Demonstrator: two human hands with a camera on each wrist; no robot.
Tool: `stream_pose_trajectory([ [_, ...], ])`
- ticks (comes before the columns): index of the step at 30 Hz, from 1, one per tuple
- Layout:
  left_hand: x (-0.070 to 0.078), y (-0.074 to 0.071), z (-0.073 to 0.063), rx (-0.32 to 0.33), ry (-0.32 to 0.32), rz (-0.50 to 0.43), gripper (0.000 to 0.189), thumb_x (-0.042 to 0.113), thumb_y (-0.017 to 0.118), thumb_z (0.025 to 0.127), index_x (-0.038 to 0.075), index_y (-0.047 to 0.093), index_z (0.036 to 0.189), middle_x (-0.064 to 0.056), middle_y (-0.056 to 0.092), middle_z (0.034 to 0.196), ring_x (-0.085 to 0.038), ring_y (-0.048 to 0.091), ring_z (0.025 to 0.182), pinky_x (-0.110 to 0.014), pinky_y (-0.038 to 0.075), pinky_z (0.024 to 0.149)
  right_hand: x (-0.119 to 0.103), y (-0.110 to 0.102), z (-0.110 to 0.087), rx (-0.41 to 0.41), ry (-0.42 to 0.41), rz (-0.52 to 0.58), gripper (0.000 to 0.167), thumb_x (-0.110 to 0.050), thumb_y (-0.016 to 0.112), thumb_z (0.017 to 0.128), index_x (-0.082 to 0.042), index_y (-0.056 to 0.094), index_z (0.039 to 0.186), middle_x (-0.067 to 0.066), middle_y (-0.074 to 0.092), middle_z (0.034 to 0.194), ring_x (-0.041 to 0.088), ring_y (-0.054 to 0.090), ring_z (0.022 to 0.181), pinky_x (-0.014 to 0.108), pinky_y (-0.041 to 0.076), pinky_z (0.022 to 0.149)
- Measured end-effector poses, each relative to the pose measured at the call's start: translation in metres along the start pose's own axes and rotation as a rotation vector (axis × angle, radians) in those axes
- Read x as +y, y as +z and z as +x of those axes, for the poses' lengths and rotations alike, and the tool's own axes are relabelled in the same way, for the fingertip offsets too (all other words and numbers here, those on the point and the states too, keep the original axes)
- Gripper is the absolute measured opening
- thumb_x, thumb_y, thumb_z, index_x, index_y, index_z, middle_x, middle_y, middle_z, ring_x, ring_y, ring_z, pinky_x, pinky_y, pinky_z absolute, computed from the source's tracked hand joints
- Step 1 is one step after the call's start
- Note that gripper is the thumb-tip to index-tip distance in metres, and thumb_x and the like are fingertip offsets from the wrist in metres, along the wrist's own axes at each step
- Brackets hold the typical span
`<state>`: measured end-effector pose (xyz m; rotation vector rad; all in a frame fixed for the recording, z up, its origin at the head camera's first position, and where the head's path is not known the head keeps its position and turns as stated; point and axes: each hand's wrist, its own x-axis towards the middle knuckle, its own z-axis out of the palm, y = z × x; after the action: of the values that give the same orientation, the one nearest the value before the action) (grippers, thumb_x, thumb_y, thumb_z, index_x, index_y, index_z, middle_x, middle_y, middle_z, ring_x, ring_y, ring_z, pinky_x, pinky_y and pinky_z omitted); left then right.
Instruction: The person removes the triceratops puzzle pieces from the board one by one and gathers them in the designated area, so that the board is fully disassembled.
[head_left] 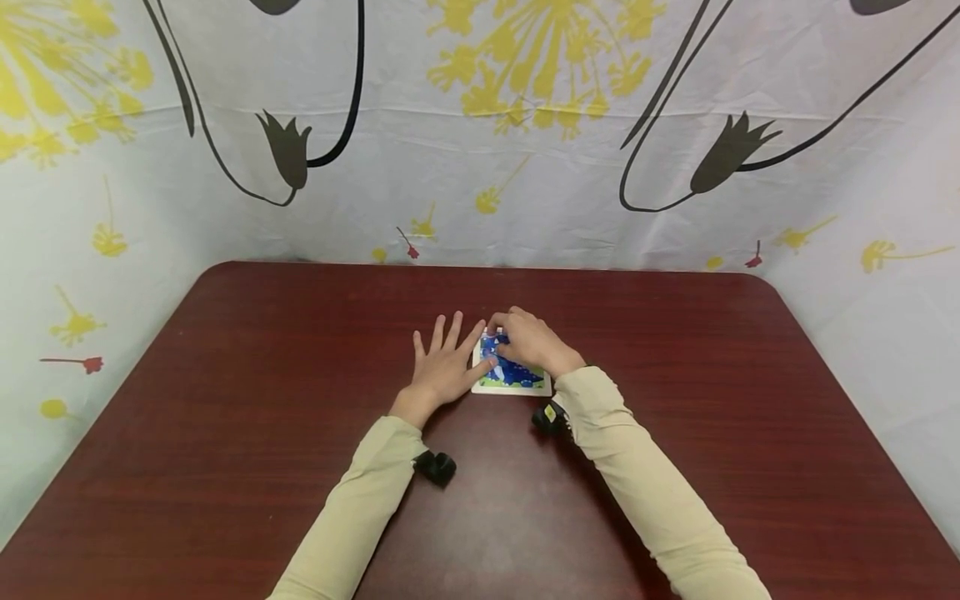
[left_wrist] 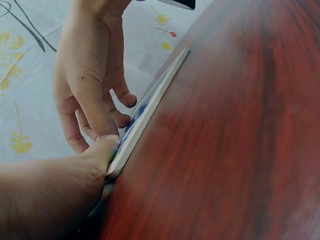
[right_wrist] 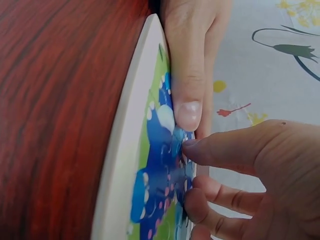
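A small flat jigsaw puzzle [head_left: 517,379] with a blue cartoon animal on green and a pale border lies on the table. My left hand [head_left: 442,371] spreads its fingers on the tabletop at the puzzle's left edge, its thumb pressing on the picture. Over the upper part of the puzzle, my right hand [head_left: 528,340] bends its thumb and fingers down around a puzzle piece [right_wrist: 179,140]. In the right wrist view, the thumb and fingertips touch the picture a little apart, just below the left thumb. The fingers partly hide the piece's outline.
The dark red-brown wooden table [head_left: 300,358] has rounded far corners. Behind it hangs a white cloth [head_left: 420,167] printed with yellow and dark flowers. Small black cameras [head_left: 437,468] are strapped at both wrists, over pale sleeves.
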<state>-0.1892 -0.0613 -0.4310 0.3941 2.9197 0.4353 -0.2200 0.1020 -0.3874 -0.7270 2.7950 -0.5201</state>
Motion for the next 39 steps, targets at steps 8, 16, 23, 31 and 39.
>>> stream_pose_trajectory([
  [8, -0.001, -0.001, 0.000, 0.014, 0.004, -0.013, 0.070, 0.062, 0.034, 0.092, 0.030, 0.013, 0.150, -0.007, 0.000, 0.155, -0.031, -0.008, 0.140, -0.062, -0.005, 0.103, -0.006, -0.003, 0.001, -0.008, 0.042, 0.019, 0.032, -0.012, 0.066, 0.085, -0.003, 0.062, 0.115, 0.013, 0.054, 0.105, 0.023, 0.051, 0.088, 0.041, 0.046, 0.080],
  [16, 0.000, 0.001, 0.001, 0.010, 0.011, 0.006, 0.069, 0.063, 0.032, 0.092, 0.030, 0.013, 0.150, -0.008, 0.001, 0.155, -0.031, -0.007, 0.140, -0.062, -0.004, 0.103, -0.004, -0.009, 0.010, -0.090, 0.062, 0.039, 0.029, -0.011, 0.069, 0.082, -0.003, 0.061, 0.109, 0.016, 0.057, 0.112, 0.026, 0.053, 0.095, 0.043, 0.045, 0.085],
  [23, 0.001, 0.001, 0.000, 0.010, -0.002, -0.001, 0.069, 0.064, 0.032, 0.092, 0.031, 0.013, 0.150, -0.007, 0.000, 0.155, -0.031, -0.008, 0.140, -0.062, -0.004, 0.103, 0.002, -0.013, 0.020, -0.182, 0.063, 0.101, 0.030, -0.008, 0.073, 0.079, -0.005, 0.059, 0.105, 0.013, 0.059, 0.108, 0.025, 0.056, 0.094, 0.038, 0.047, 0.079],
  [31, 0.000, 0.000, 0.000, 0.014, -0.006, -0.010, 0.069, 0.064, 0.032, 0.092, 0.031, 0.013, 0.150, -0.007, 0.000, 0.156, -0.030, -0.009, 0.140, -0.061, -0.005, 0.103, 0.004, -0.016, 0.030, -0.268, 0.079, 0.192, 0.030, -0.004, 0.071, 0.079, -0.002, 0.054, 0.103, 0.012, 0.055, 0.101, 0.022, 0.051, 0.083, 0.032, 0.044, 0.069],
  [39, -0.001, 0.001, 0.001, 0.008, -0.003, -0.001, 0.070, 0.063, 0.032, 0.092, 0.030, 0.012, 0.150, -0.006, 0.000, 0.156, -0.029, -0.009, 0.140, -0.061, -0.005, 0.104, 0.003, -0.016, 0.030, -0.270, 0.089, 0.206, 0.032, -0.002, 0.072, 0.078, -0.001, 0.051, 0.103, 0.012, 0.053, 0.099, 0.021, 0.049, 0.081, 0.030, 0.042, 0.066],
])
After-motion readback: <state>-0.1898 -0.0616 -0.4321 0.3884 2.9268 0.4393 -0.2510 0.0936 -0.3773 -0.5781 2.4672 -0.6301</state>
